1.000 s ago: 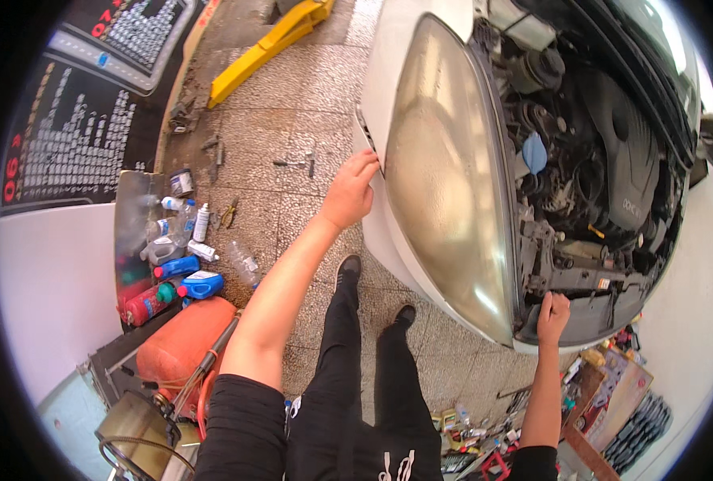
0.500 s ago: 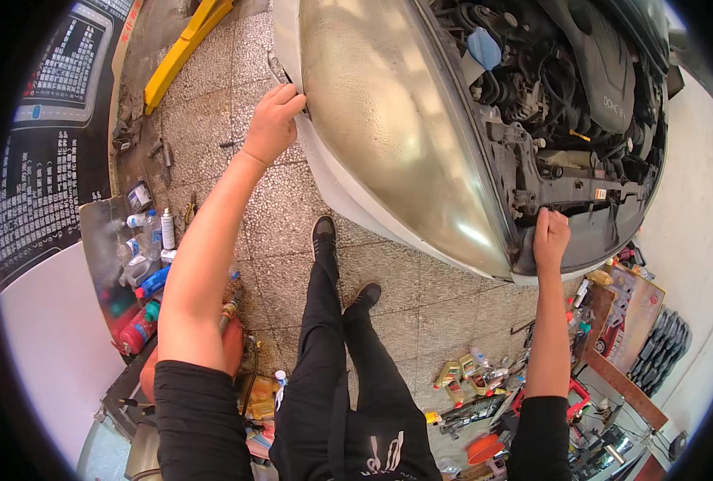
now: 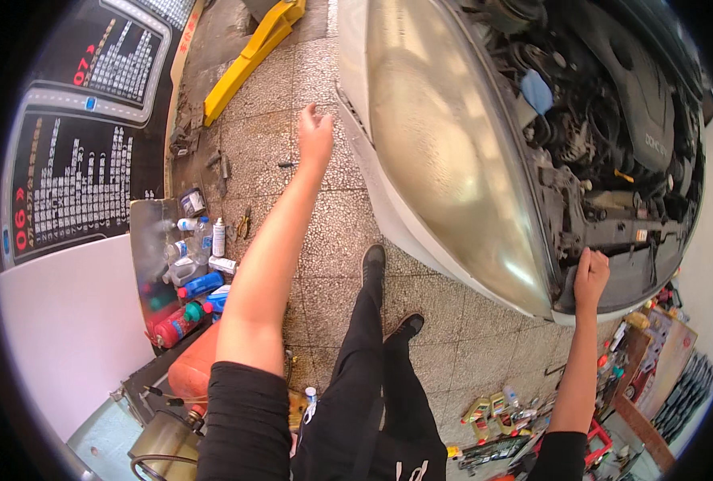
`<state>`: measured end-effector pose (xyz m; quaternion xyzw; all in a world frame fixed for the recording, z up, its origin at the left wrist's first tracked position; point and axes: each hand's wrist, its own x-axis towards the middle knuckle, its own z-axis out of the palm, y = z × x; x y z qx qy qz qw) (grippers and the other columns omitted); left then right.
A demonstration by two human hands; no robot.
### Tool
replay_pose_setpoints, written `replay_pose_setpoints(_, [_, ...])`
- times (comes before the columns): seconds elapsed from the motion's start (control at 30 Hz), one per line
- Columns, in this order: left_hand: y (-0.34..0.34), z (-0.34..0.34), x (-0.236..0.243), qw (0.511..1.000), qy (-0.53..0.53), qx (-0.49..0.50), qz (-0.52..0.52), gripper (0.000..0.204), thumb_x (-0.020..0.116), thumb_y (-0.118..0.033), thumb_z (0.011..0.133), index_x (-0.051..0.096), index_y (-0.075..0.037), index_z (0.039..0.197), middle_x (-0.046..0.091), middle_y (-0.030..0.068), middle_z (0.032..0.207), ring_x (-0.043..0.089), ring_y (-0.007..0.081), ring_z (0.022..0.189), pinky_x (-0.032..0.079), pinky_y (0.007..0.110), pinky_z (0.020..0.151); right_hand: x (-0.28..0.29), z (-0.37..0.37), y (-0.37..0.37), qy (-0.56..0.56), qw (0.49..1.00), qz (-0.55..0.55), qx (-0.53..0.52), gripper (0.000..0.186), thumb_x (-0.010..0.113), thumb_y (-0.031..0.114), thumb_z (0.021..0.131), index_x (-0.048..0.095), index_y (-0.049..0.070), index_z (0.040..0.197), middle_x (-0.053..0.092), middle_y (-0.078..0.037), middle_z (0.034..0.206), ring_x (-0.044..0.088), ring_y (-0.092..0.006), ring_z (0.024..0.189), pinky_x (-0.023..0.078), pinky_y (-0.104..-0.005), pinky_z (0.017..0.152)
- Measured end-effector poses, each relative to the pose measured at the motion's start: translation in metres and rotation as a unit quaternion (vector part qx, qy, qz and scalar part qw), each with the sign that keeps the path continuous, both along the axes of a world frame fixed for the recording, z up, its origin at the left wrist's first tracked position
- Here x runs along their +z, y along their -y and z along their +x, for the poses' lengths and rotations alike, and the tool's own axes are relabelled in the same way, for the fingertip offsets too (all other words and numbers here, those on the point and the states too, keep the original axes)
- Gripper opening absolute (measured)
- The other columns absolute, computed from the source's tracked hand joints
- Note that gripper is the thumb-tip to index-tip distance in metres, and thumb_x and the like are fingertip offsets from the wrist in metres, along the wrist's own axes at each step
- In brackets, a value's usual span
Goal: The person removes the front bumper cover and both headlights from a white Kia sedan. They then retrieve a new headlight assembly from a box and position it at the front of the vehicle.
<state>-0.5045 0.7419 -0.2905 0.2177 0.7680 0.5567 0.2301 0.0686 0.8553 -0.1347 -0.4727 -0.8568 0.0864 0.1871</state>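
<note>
A car's large headlight (image 3: 444, 152), its lens yellowed and hazy, fills the upper middle. Around it runs the pale bumper cover (image 3: 408, 232), whose left end stands away from the body with a dark slotted edge showing. Just left of that edge my left hand (image 3: 315, 140) hangs in the air, touching nothing, its fingers loosely curled and apart. To the right of the headlight, my right hand (image 3: 591, 276) is closed over the upper edge of the front bumper, below the engine bay (image 3: 605, 136). Its fingertips are hidden behind that edge.
A yellow lift arm (image 3: 248, 68) lies on the tiled floor at upper left. Bottles and spray cans (image 3: 204, 248) crowd beside a red tank (image 3: 196, 361) on the left. Oil bottles (image 3: 492, 413) and tools litter the lower right. My shoes (image 3: 374, 260) stand near the bumper.
My left hand has let go of the bumper cover's left end and moved off it. My right hand keeps its grip on the front edge. The whole view has shifted, moving the car rightward and down.
</note>
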Motion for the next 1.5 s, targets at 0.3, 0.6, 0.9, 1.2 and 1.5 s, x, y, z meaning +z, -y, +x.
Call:
replay_pose_setpoints(0.3, [-0.076, -0.034, -0.065, 0.968, 0.222, -0.007, 0.115, 0.061, 0.058, -0.047, 0.099, 0.056, 0.001, 0.136, 0.065, 0.0139, 0.128, 0.058, 0.0242, 0.117, 0.04, 0.035, 0.105, -0.007, 0.003, -0.001, 0.0, 0.999, -0.035, -0.022, 0.04, 0.052, 0.008, 0.101, 0.036, 0.0, 0.066, 0.033, -0.012, 0.06, 0.035, -0.0273, 0.059, 0.035, -0.0396, 0.068])
replay_pose_setpoints(0.6, [-0.043, -0.042, -0.063, 0.977, 0.161, 0.014, 0.136, 0.022, 0.066, -0.024, 0.097, 0.071, -0.002, 0.101, 0.065, -0.0026, 0.087, 0.055, 0.0054, 0.077, 0.043, 0.022, 0.071, -0.009, 0.011, 0.001, -0.011, 0.997, -0.062, -0.041, 0.041, 0.051, 0.009, 0.102, 0.032, 0.001, 0.067, 0.03, -0.011, 0.062, 0.032, -0.0264, 0.061, 0.032, -0.0389, 0.066])
replay_pose_setpoints(0.9, [-0.035, -0.036, -0.048, 0.97, 0.178, 0.014, 0.167, 0.022, 0.066, -0.026, 0.095, 0.072, -0.004, 0.093, 0.064, -0.0033, 0.086, 0.052, 0.0056, 0.077, 0.039, 0.021, 0.069, -0.011, 0.008, 0.0, -0.013, 0.998, -0.05, -0.024, 0.04, 0.051, 0.008, 0.102, 0.032, 0.001, 0.067, 0.028, -0.01, 0.063, 0.03, -0.0242, 0.061, 0.032, -0.0384, 0.065])
replay_pose_setpoints(1.2, [-0.029, -0.055, -0.078, 0.966, 0.195, -0.028, 0.168, 0.024, 0.07, -0.025, 0.094, 0.073, -0.002, 0.099, 0.06, -0.0046, 0.08, 0.049, 0.0065, 0.075, 0.04, 0.023, 0.07, 0.001, 0.007, 0.009, 0.0, 0.999, -0.034, -0.016, 0.041, 0.052, 0.008, 0.101, 0.036, 0.0, 0.064, 0.032, -0.011, 0.06, 0.032, -0.0258, 0.059, 0.034, -0.0383, 0.065])
replay_pose_setpoints(1.5, [-0.043, -0.063, -0.08, 0.946, 0.272, -0.03, 0.172, 0.024, 0.067, -0.022, 0.096, 0.069, 0.0, 0.107, 0.07, 0.0063, 0.099, 0.065, 0.0169, 0.095, 0.052, 0.03, 0.089, -0.005, -0.008, 0.002, -0.021, 0.998, -0.041, -0.031, 0.042, 0.053, 0.008, 0.101, 0.034, 0.001, 0.065, 0.032, -0.009, 0.06, 0.031, -0.0239, 0.059, 0.033, -0.0375, 0.064])
